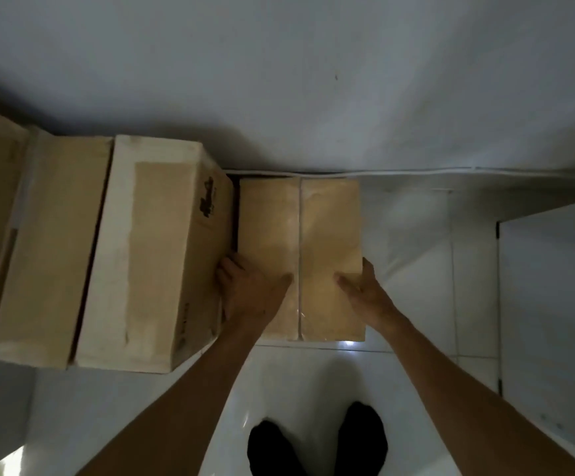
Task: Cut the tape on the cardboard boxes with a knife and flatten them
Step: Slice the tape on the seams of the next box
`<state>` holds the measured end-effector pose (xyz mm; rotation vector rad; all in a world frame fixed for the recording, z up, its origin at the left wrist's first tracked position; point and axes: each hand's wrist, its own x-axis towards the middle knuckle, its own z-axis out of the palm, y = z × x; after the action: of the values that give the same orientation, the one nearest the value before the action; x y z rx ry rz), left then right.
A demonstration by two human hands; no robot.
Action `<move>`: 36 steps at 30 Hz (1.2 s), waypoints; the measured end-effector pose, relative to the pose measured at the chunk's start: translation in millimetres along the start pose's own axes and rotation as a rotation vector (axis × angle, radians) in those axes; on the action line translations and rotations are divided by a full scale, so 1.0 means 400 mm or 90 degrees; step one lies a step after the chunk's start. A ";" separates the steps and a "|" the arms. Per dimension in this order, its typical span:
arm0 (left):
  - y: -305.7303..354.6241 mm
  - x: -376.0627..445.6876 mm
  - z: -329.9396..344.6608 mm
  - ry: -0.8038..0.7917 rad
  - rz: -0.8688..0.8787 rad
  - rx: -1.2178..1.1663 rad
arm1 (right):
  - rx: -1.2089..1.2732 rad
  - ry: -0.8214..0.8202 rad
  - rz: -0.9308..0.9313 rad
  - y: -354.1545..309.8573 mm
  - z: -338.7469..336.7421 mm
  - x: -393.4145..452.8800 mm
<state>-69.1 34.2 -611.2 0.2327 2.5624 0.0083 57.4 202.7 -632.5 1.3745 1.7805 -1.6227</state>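
Against the wall, a large cardboard box with pale, worn tape stands at left; just beside it sits the small box — smooth brown, glossy clear tape along its centre seam, long axis running straight away from the person. The left hand grips its near left edge, the right hand its right edge. No knife shows.

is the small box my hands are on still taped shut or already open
Shut. The small box has both top flaps lying flat, meeting at the center seam, with glossy clear tape along it. No cut is visible.
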 end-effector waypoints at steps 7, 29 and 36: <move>0.084 -0.082 -0.062 -0.149 -0.119 -0.342 | 0.124 -0.038 0.076 0.028 -0.093 -0.123; 0.080 -0.860 -1.126 -0.069 0.032 -0.464 | 0.179 0.022 -0.010 -0.621 -0.471 -1.245; 0.184 -1.122 -1.285 -0.060 0.162 -0.503 | 0.223 0.096 -0.099 -0.642 -0.690 -1.530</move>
<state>38.5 53.5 66.4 0.2346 2.2175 1.0458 216.7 239.9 67.4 1.5787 1.7847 -2.0391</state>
